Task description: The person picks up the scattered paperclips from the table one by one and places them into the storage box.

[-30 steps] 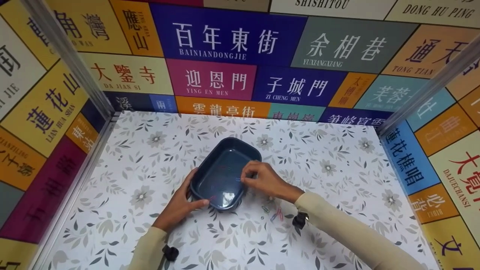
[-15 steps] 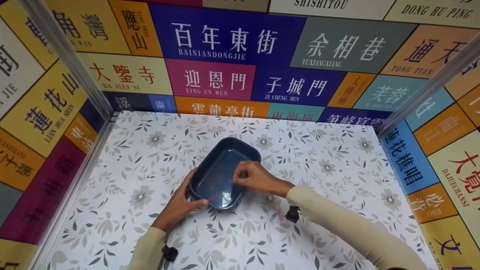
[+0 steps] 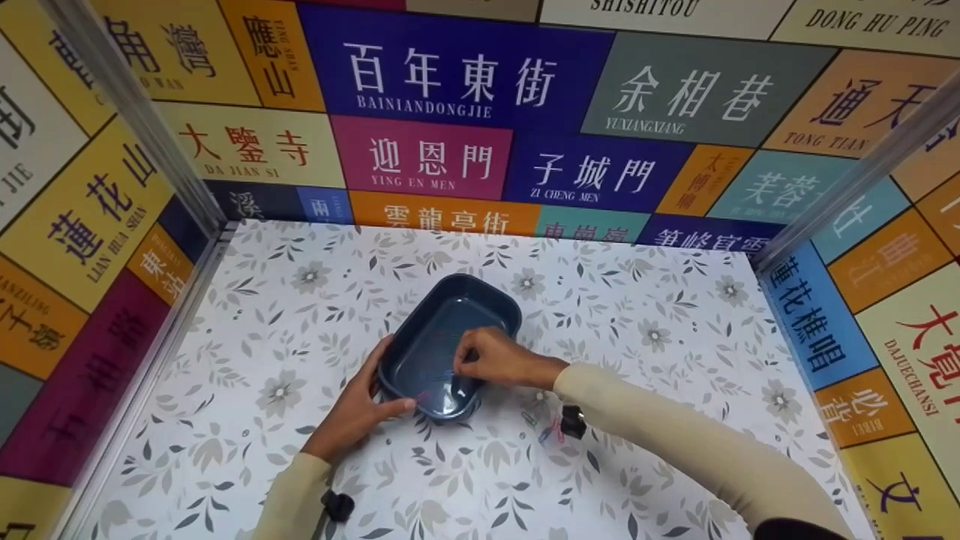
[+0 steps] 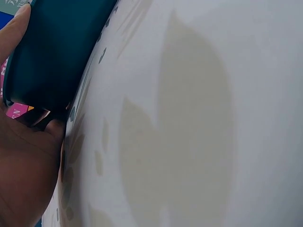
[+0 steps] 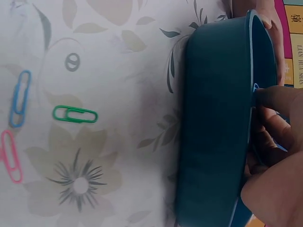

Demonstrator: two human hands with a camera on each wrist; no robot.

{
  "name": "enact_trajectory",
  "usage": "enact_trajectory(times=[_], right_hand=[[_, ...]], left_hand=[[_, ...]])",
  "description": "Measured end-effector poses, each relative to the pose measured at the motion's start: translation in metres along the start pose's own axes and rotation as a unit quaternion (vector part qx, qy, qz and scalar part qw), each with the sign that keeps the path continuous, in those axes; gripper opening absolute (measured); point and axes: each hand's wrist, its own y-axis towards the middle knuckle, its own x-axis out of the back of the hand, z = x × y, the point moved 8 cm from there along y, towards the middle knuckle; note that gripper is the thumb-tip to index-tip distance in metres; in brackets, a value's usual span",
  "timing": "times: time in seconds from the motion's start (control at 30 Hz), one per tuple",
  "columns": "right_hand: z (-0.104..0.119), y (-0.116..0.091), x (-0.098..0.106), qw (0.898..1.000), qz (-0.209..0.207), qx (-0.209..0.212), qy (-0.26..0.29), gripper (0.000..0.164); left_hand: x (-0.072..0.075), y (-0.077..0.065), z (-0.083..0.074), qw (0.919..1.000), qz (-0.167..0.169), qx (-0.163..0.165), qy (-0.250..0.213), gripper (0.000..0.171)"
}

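A dark blue rectangular plastic box [image 3: 411, 324] lies slantwise on the table. My left hand [image 3: 358, 416] holds its near left corner, the thumb at the rim and the other fingers along the outside. Over the inside of the box, my right hand [image 3: 495, 358] pinches a small blue paper clip [image 5: 256, 87] between thumb and fingers; most of that clip is hidden. A pink paper clip [image 3: 424, 395] shows faintly at the near end of the box floor, with other thin reddish marks too small to tell.
On the patterned white tabletop [image 3: 637, 450], right of the box, lie a green paper clip [image 5: 75, 114], a blue one [image 5: 20, 98] and pink at the view's edge [image 5: 12, 157]. Lettered panels [image 3: 457, 67] wall the table at the back and sides.
My right hand has moved left and slightly down, further in over the box, still pinching the blue paper clip. The left hand and the box have stayed nearly in place.
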Motion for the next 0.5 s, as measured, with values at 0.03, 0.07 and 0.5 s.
enact_trajectory(times=[0.03, 0.07, 0.5], right_hand=[[0.000, 0.002, -0.001, 1.000, 0.004, -0.002, -0.007, 0.004], [0.001, 0.003, -0.002, 1.000, 0.009, -0.004, -0.010, 0.004], [-0.001, 0.013, -0.012, 0.999, 0.051, -0.014, -0.013, 0.004]], left_hand=[[0.000, 0.000, 0.000, 1.0000, 0.001, -0.002, -0.001, 0.115], [0.000, 0.000, 0.000, 1.0000, 0.001, -0.003, -0.001, 0.115], [0.000, 0.002, 0.000, 0.9999, -0.009, 0.005, -0.001, 0.119]])
